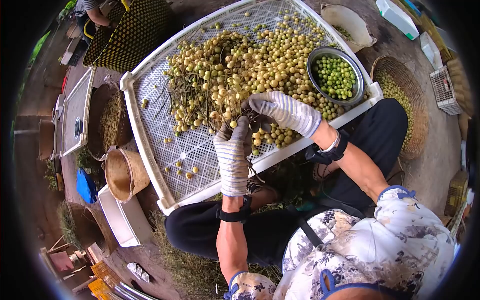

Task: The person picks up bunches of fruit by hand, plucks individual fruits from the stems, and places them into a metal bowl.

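White plastic mesh tray (pixel 150 125): over near side, striped-gloved L hand (pixel 232 157) & R hand (pixel 290 113), each grip pinched shut on brown leafy stem (pixel 258 121); round metal bowl (pixel 360 89) w/ green fruit (pixel 334 77) at R.

We wear striped gloves (pixel 231 172), a floral top (pixel 360 240) and black trousers (pixel 200 230).
Our left hand (pixel 233 150) and right hand (pixel 287 111) have pale knit with blue-grey stripes, soiled grey at the fingers (pixel 241 129); we have black wristbands (pixel 235 216), blue edging (pixel 395 189) and dark-grey and tan blossoms on white cloth.
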The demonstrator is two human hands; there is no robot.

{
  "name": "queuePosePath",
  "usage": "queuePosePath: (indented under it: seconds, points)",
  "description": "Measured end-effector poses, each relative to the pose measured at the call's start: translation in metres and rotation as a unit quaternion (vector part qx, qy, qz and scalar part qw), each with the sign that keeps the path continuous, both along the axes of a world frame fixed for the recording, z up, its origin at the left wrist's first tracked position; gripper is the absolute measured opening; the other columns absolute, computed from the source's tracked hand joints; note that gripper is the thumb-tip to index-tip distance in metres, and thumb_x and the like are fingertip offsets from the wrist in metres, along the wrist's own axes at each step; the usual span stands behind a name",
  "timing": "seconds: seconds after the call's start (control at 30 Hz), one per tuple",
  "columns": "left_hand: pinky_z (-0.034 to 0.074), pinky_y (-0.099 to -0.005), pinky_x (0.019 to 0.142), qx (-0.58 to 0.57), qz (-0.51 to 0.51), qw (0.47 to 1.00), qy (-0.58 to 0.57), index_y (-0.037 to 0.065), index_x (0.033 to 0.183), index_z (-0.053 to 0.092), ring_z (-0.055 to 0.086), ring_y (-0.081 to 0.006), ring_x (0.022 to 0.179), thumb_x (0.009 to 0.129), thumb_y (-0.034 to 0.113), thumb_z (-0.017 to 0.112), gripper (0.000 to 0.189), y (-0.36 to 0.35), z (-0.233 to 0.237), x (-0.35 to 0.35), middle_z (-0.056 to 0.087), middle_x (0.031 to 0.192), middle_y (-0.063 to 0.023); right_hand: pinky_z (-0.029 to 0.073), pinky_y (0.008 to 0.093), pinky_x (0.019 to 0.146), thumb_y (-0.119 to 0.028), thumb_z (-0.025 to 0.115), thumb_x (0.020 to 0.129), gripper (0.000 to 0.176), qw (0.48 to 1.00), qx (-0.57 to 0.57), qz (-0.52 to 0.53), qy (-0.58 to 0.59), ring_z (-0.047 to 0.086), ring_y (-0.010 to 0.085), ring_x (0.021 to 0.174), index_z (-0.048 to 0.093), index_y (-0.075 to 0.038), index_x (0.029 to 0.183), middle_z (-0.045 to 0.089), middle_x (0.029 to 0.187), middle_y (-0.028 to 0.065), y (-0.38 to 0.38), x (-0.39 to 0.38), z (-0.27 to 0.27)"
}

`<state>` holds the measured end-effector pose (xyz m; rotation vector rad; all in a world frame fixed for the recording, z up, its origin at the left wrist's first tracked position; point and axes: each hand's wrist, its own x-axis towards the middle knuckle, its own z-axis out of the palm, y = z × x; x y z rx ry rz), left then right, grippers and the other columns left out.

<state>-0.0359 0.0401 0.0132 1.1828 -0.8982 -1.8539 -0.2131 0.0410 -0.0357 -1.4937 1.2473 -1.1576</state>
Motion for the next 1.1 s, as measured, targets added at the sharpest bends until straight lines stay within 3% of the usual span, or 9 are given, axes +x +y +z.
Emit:
queuePosePath:
  seconds: [0.03,0.1,0.2,0.33,0.47,0.67,0.83,1.03,1.1]
  points:
    - [0.018,-0.0197,0.04,0.002,-0.013,1.0,0.007,0.013,0.081,0.054,0.028,-0.0005,0.046,0.092,0.017,0.065,0.016,-0.001,0.001,0.001,0.038,0.059,0.0099,0.051,0.0294,0.066,-0.037,0.061,0.096,0.039,0.997,-0.065,-0.029,0.024,0.063,0.0124,0.075,0.067,0.0,0.107,0.069,0.082,0.0091,0.005,0.003,0.0]
    - [0.018,-0.0197,0.04,0.0,-0.008,1.0,0.002,0.013,0.082,0.054,0.029,-0.0004,0.046,0.093,0.017,0.065,0.016,-0.001,-0.003,0.001,0.038,0.059,0.0096,0.051,0.0285,0.066,-0.031,0.065,0.093,0.031,0.985,0.148,-0.074,-0.044,0.063,0.011,0.074,0.068,-0.002,0.104,0.07,0.082,0.0076,0.006,0.007,0.027]
    - [0.023,-0.0189,0.041,-0.014,-0.013,0.999,-0.037,0.01,0.089,0.057,0.033,-0.0008,0.046,0.094,0.018,0.062,0.011,-0.001,-0.005,0.0,0.046,0.062,0.0081,0.052,0.0291,0.067,-0.022,0.071,0.088,0.022,0.981,-0.031,-0.188,-0.02,0.063,0.0112,0.074,0.069,-0.003,0.099,0.07,0.084,0.0067,0.006,0.014,0.037]
    - [0.033,-0.0184,0.046,-0.068,-0.032,0.995,-0.071,0.005,0.097,0.06,0.043,-0.0019,0.053,0.096,0.018,0.059,0.014,0.002,-0.03,0.0,0.054,0.069,0.0051,0.052,0.0322,0.071,-0.015,0.075,0.08,0.023,0.974,-0.121,-0.062,0.181,0.063,0.0211,0.076,0.068,-0.005,0.099,0.064,0.086,0.0071,0.013,0.028,0.051]
    - [0.041,-0.0196,0.054,-0.122,-0.062,0.973,-0.187,0.001,0.098,0.062,0.048,-0.0042,0.061,0.096,0.018,0.061,0.017,0.004,-0.025,-0.005,0.056,0.07,0.0015,0.052,0.0336,0.071,-0.01,0.07,0.083,0.017,0.974,-0.113,-0.123,0.152,0.063,0.0283,0.078,0.066,-0.003,0.098,0.066,0.09,0.0113,-0.001,0.03,0.022]
    - [0.041,-0.0198,0.051,-0.037,-0.035,0.996,-0.078,-0.001,0.104,0.061,0.051,-0.0047,0.061,0.098,0.022,0.057,0.024,0.002,-0.018,0.0,0.06,0.075,-0.0006,0.051,0.0306,0.08,-0.01,0.063,0.092,0.015,0.998,-0.037,-0.004,0.043,0.063,0.0142,0.091,0.064,-0.003,0.106,0.066,0.099,0.0062,0.002,0.012,0.037]
    - [0.044,-0.0208,0.056,-0.284,-0.061,0.931,-0.22,-0.003,0.11,0.061,0.054,-0.0071,0.065,0.099,0.02,0.055,0.026,-0.001,-0.076,0.003,0.061,0.08,-0.0026,0.053,0.0343,0.08,-0.008,0.067,0.087,0.019,0.981,-0.101,-0.019,0.166,0.066,0.0227,0.09,0.064,-0.004,0.106,0.067,0.1,0.0101,-0.002,0.015,0.031]
    - [0.047,-0.018,0.063,-0.101,-0.031,0.99,-0.097,-0.002,0.114,0.061,0.055,-0.0052,0.073,0.098,0.017,0.058,0.025,-0.001,-0.042,-0.005,0.06,0.083,-0.0024,0.053,0.035,0.078,-0.01,0.065,0.088,0.017,0.987,-0.032,-0.061,0.144,0.067,0.0259,0.085,0.064,-0.004,0.104,0.068,0.096,0.0105,-0.006,0.02,0.025]
    - [0.047,-0.0186,0.061,-0.224,-0.029,0.956,-0.189,-0.002,0.112,0.061,0.054,-0.005,0.07,0.098,0.017,0.057,0.025,-0.005,-0.087,0.002,0.059,0.082,-0.0022,0.053,0.0384,0.078,-0.016,0.064,0.09,0.017,0.988,-0.04,-0.034,0.147,0.066,0.0297,0.085,0.064,-0.004,0.102,0.068,0.092,0.0118,-0.008,0.016,0.025]
